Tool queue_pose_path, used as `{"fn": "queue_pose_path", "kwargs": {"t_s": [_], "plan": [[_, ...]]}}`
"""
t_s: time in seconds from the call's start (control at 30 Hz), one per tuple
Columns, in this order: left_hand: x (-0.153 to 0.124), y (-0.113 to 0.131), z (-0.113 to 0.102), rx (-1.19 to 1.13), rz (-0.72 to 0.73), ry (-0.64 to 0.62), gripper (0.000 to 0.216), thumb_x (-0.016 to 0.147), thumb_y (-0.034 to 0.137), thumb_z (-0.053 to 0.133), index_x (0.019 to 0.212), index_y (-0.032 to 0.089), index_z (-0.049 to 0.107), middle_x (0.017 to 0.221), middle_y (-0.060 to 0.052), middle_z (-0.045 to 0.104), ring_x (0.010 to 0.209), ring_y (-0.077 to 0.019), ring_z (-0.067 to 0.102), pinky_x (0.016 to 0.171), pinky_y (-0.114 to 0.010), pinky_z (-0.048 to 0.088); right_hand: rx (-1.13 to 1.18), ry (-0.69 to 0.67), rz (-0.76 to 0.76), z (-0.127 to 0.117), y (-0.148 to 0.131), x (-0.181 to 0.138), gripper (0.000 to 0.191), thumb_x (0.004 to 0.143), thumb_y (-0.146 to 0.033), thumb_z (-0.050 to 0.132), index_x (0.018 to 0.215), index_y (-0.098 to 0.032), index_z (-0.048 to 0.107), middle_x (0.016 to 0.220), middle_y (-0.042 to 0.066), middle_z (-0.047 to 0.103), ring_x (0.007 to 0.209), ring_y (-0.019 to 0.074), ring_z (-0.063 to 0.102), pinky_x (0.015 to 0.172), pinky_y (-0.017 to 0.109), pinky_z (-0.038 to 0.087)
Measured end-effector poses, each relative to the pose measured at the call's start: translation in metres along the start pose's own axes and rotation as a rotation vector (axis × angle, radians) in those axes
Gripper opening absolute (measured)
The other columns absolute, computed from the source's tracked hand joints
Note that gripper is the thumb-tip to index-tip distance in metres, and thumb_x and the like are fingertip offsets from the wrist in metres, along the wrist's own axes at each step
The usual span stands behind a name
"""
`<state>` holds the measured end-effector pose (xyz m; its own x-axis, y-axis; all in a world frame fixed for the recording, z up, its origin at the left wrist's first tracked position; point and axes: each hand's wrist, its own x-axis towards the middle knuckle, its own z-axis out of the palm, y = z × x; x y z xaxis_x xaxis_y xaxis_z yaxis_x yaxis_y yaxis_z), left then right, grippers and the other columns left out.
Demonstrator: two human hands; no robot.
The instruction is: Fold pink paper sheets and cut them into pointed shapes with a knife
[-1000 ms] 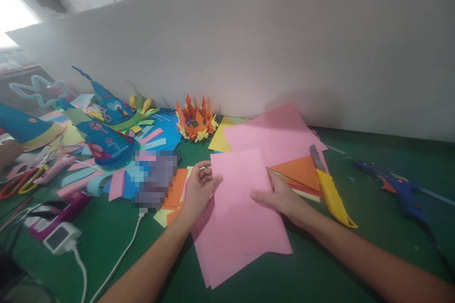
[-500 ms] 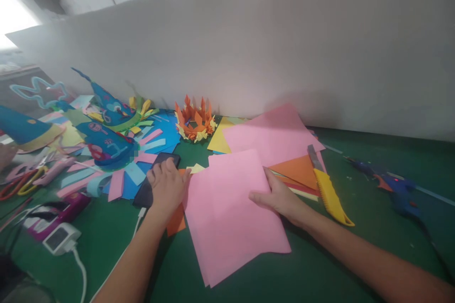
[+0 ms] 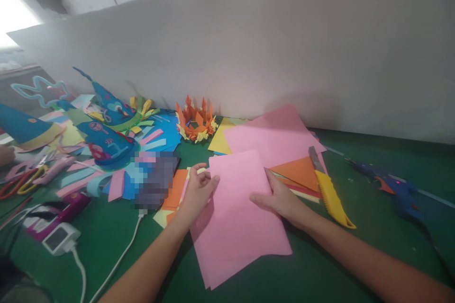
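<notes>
A stack of pink paper sheets (image 3: pixel 238 227), slightly fanned at the left, lies in front of me. My right hand (image 3: pixel 280 199) grips its right edge, thumb on top and the other fingers partly hidden by the paper. Over the left edge is my left hand (image 3: pixel 199 191), its fingers loosely curled and thumb apart from them, the thumb tip at the top sheet. Just left of that hand are orange paper pieces (image 3: pixel 176 189) and a phone (image 3: pixel 156 184), blurred out, with a white cable plugged in.
Behind the stack lie more pink sheets (image 3: pixel 270 132) and an orange paper crown (image 3: pixel 196 123). A yellow utility knife (image 3: pixel 330 194), blade out, and a blue glue gun (image 3: pixel 394 189) are at right. Blue cone hats (image 3: pixel 106 144), scissors (image 3: pixel 24 182) and a white charger (image 3: pixel 62 238) crowd the left.
My left hand has moved right, from the phone to the left edge of the pink stack, uncovering the phone and orange pieces. My right hand keeps its grip.
</notes>
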<state>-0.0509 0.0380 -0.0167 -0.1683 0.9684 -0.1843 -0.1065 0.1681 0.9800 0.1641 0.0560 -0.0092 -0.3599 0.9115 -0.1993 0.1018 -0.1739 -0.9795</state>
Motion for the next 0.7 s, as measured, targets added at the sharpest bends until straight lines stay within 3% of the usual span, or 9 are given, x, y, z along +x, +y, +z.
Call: {"fn": "queue_pose_path", "kwargs": {"t_s": [0.5,0.7], "plan": [[-0.0001,0.0055,-0.0028,0.016,0.091,0.064,0.050,0.066,0.033,0.075,0.097,0.022,0.037,0.074,0.007,0.050,0.056,-0.0066,0.049,0.041,-0.013,0.037,0.022,-0.009,-0.001,-0.0007,0.0034,0.0018,0.078,0.064,-0.037,0.076,0.129,-0.020,0.037,0.127,0.012,0.057,0.106,0.0277,0.060,0.085,0.041,0.053],[0.0012,0.0046,-0.0039,0.014,0.144,0.055,0.042,0.064,0.029,0.076,0.089,0.020,0.043,0.076,0.005,0.050,0.062,-0.0053,0.052,0.052,-0.014,0.042,0.010,-0.007,0.005,-0.0008,0.0021,0.0019,0.077,0.064,-0.036,0.076,0.128,-0.020,0.037,0.127,0.013,0.057,0.107,0.0287,0.060,0.086,0.043,0.053]]}}
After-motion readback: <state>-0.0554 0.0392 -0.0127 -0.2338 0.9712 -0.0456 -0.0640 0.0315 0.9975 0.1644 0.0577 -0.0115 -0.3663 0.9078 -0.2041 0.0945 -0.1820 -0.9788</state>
